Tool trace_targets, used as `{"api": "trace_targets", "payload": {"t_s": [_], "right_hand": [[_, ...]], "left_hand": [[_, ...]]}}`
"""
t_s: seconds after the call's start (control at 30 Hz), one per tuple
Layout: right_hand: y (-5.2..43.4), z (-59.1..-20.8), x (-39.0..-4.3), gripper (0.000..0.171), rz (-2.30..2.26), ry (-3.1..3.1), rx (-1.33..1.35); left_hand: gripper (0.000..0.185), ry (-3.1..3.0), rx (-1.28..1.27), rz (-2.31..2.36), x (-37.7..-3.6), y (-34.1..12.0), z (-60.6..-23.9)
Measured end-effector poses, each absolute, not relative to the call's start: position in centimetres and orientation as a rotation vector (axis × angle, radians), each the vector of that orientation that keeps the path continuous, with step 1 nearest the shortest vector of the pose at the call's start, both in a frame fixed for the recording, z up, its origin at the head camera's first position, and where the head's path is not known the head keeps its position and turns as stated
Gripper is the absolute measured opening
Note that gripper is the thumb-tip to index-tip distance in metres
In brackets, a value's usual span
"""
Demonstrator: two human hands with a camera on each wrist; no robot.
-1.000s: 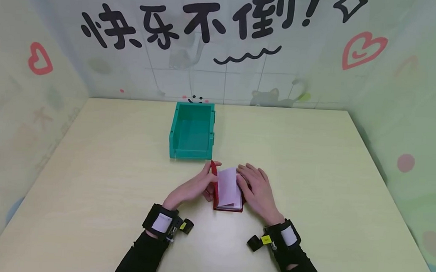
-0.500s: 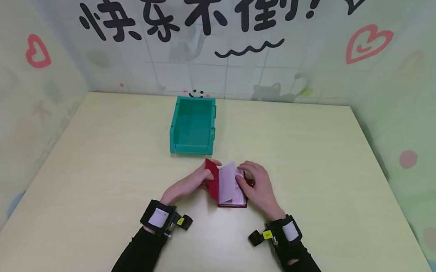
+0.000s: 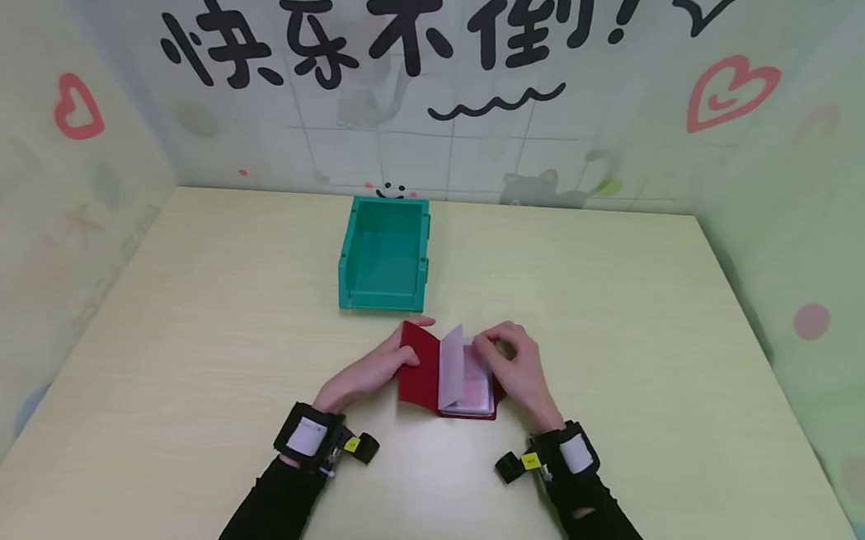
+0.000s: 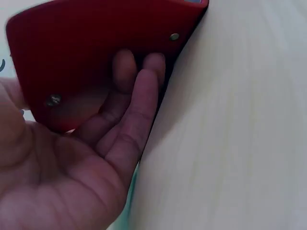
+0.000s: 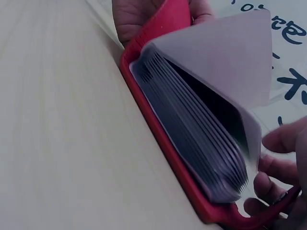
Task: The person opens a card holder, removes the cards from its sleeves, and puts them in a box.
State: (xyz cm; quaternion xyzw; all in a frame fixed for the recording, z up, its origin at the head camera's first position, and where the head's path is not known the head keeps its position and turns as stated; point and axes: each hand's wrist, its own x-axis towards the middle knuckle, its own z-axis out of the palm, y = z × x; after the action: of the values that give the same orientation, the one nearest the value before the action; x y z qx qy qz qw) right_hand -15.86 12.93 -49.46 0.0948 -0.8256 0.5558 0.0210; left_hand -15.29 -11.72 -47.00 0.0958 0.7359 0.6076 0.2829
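The red card holder is lying open on the table, well in from the far edge, one leaf standing up! The left hand is pinching the left cover, thumb inside, fingers behind; the right hand is gripping the right side, fingers curling, leaf pinched or not I can't tell; the teal bin is sitting beyond, by the far edge

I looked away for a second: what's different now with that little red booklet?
The left hand has swung the red cover of the booklet open to the left, so its inner face shows. A pale page has swung left too, uncovering more of a pinkish sheet. The right hand has curled its fingers in at the right edge. The left hand's hold and the teal bin's place are unchanged.
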Motion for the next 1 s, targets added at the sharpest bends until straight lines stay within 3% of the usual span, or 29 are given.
{"api": "trace_targets", "payload": {"t_s": [0.2, 0.43, 0.57, 0.8, 1.0], "right_hand": [[13.3, -49.7, -15.3, 0.018, 1.573, -2.605, 0.268], [13.1, -50.2, -15.3, 0.016, 1.612, -2.450, 0.375], [12.5, -50.0, -14.9, 0.018, 1.622, -2.341, 0.469], [11.0, -49.8, -13.6, 0.025, 1.377, -2.272, 0.782], [9.4, -49.6, -12.5, 0.032, 1.004, -2.360, 0.915]], "left_hand": [[0.078, 2.049, 0.312, 1.610, -14.7, -12.7, -47.2], [0.034, 2.378, 0.365, 1.390, -13.9, -13.2, -46.8], [0.023, 2.410, 0.366, 1.387, -13.8, -13.7, -47.0], [0.042, 2.233, 0.262, 1.510, -13.6, -13.4, -47.1], [0.038, 2.240, 0.330, 1.498, -13.6, -13.0, -47.6]]}}
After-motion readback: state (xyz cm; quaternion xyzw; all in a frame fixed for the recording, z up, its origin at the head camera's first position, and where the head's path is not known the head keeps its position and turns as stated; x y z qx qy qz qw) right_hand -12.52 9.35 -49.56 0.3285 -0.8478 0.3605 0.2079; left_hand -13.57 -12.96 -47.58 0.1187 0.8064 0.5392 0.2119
